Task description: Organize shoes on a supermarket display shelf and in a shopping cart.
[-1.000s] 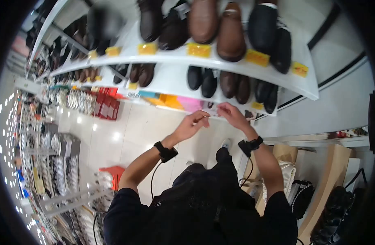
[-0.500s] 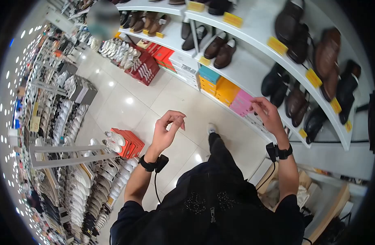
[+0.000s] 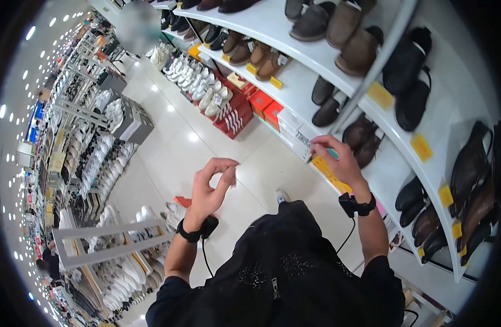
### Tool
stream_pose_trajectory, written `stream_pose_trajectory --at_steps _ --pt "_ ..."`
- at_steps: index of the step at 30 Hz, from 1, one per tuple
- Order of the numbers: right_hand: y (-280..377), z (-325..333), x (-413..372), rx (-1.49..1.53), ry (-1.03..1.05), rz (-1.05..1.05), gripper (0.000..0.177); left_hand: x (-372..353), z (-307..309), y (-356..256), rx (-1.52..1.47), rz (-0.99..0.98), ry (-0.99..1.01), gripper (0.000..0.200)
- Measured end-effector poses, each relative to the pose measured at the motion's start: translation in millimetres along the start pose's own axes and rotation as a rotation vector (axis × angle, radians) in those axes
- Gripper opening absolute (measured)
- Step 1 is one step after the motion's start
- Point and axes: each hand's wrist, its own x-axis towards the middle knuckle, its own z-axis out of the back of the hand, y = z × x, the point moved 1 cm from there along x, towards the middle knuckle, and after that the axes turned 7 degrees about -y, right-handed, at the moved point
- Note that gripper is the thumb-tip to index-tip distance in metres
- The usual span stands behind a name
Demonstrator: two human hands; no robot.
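Note:
Held out in front of my body, my left hand (image 3: pixel 211 188) has its fingers loosely curved, with a gap between thumb and fingers and nothing in it. Below it is the tiled floor (image 3: pixel 207 155). Over on the right, my right hand (image 3: pixel 338 162) is bent at the wrist, its fingers apart and empty. It appears in front of the shelf edge, near a yellow shoe box (image 3: pixel 328 173) and a white shoe box (image 3: pixel 295 131); contact with them cannot be made out. Each wrist wears a black band with a small cabled device.
Curved white shelves (image 3: pixel 310 60) on the right carry dark and brown shoes (image 3: pixel 362 136) with yellow price tags. Ahead, white sneakers (image 3: pixel 193 76) stand by red boxes (image 3: pixel 234 114). Sneaker racks (image 3: pixel 114 245) with a metal frame line the left. A person (image 3: pixel 50 261) stands far left.
My viewpoint has moved forward along the aisle; shelves and boxes have shifted in view. Both hands stay empty and raised, each appearing a little further left and lower.

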Motion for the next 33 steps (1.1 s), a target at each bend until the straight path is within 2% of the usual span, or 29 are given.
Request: stream_pose_trajectory --at_steps 4,7,10,12,14,16,17,18,20,21,23,24,26,27,29,30,31,32,33 --pt "16 -50 91 0.01 0.022 0.101 0.017 58 62 22 0.078 0.038 -0.065 0.009" --pt "16 -76 153 -0.114 -0.038 0.217 0.014 103 102 55 0.091 -0.146 -0.114 0.02" --pt "10 -107 208 -0.146 -0.216 0.29 0.012 150 150 92 0.08 -0.245 -0.112 0.034" --pt "7 -135 252 -0.114 -0.422 0.261 0.009 190 194 118 0.061 -0.32 -0.118 0.035" --pt "9 -169 295 -0.106 -0.53 0.262 0.011 240 244 143 0.048 -0.379 -0.116 0.037" --pt "18 -201 344 -0.241 -0.626 0.222 0.011 303 295 170 -0.024 -0.295 -0.105 0.04" --pt "24 -222 375 -0.28 -0.653 0.27 0.011 330 328 190 -0.078 -0.26 -0.103 0.04" --pt "18 -217 359 -0.279 -0.654 0.243 0.011 320 322 180 -0.059 -0.246 -0.09 0.04" --pt "40 -265 436 -0.327 -0.681 0.262 0.012 389 389 215 -0.248 -0.188 -0.094 0.041" --pt "43 -264 428 -0.314 -0.684 0.247 0.012 383 386 202 -0.236 -0.189 -0.094 0.042" --pt "52 -315 488 -0.207 -0.742 0.219 0.013 426 434 234 -0.27 -0.202 -0.097 0.042" --pt "55 -319 488 -0.235 -0.741 0.237 0.014 428 441 224 -0.261 -0.21 -0.077 0.042" --pt "46 -376 567 -0.143 -0.73 0.17 0.016 464 498 265 -0.198 -0.224 -0.128 0.042" --pt "44 -369 556 -0.103 -0.733 0.192 0.017 460 494 246 -0.129 -0.265 -0.123 0.042" --pt "35 -446 655 -0.051 -0.594 0.221 0.017 496 564 304 -0.121 -0.213 -0.211 0.042" --pt "41 -453 666 -0.055 -0.589 0.236 0.017 512 580 298 -0.128 -0.215 -0.196 0.041" --pt "39 -480 714 -0.092 -0.5 0.328 0.018 523 608 302 0.014 -0.194 -0.239 0.041" --pt "36 -519 763 -0.09 -0.458 0.34 0.018 543 644 332 0.063 -0.171 -0.245 0.04" --pt "45 -529 786 -0.077 -0.498 0.349 0.018 572 660 342 0.044 -0.12 -0.221 0.041"
